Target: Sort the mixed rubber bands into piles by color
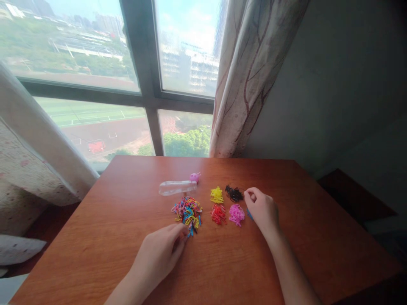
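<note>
On the wooden table [111, 220] lies a mixed heap of coloured small rubber bands [188, 210]. To its right sit sorted little piles: yellow [216, 195], black [234, 193], red [218, 214] and pink [237, 214]. My left hand [159, 253] rests by the mixed heap's near edge, fingers curled and pinching at the bands. My right hand [262, 208] is closed in a loose fist beside the black and pink piles; a bit of blue [249, 215] shows under it. What its fingers hold is hidden.
A clear plastic bottle [177, 187] lies on its side behind the heap, a pink cap [194, 177] at its right end. Curtains [254, 72] hang at the window behind the table. A dark wall stands to the right.
</note>
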The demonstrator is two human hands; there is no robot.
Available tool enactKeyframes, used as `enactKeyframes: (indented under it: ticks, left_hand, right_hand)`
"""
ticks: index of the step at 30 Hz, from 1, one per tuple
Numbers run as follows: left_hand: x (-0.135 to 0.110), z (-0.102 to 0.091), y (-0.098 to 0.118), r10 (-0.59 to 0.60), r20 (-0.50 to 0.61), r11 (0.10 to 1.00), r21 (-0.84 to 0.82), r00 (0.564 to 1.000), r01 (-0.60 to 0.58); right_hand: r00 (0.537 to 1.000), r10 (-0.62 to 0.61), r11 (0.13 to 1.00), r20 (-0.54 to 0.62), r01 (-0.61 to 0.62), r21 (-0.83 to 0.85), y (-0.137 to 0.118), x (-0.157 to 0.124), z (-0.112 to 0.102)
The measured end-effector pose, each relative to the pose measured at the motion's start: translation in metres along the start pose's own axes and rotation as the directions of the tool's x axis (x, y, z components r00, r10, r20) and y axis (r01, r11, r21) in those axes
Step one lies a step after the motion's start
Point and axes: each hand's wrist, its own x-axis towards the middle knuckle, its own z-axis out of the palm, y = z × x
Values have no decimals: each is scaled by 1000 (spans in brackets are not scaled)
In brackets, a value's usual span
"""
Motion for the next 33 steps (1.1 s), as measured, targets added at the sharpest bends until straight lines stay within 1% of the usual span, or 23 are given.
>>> enactKeyframes:
  ticks: [4,8,13,18,21,24,27,30,33]
  left_hand:
    - [0,0,0,9,-7,1000,-1,1000,-9]
    - [0,-1,0,13,-13,1000,-18,1000,-13]
    - [-1,0,-1,22,-36,999,-40,999,-23]
    - [-1,0,0,31,-41,999,-42,999,-32]
    - [-1,-2,1,28,-32,999,-39,999,-29]
    - [-1,-4,2,17,-20,999,-36,1000,-18]
    - [0,-5,4,13,-16,999,-37,1000,-13]
    - [0,-6,5,13,-20,999,-42,1000,-14]
    - [-1,-5,4,17,-26,999,-37,1000,-18]
  right_hand:
    - [998,3,998,61,1,-70,2,18,7]
    - [996,-3,996,85,11,-88,2,27,15]
    - [993,-19,995,113,30,-97,2,28,18]
    - [993,-20,996,113,29,-87,2,23,12]
    - [994,-20,997,107,28,-76,-1,14,7]
    - [995,-36,999,89,39,-34,-10,-1,3]
    - [992,-95,994,78,90,58,-24,-23,3]
    - [981,-176,975,85,162,151,-40,-47,8]
    - [965,-238,958,109,215,189,-57,-71,15]
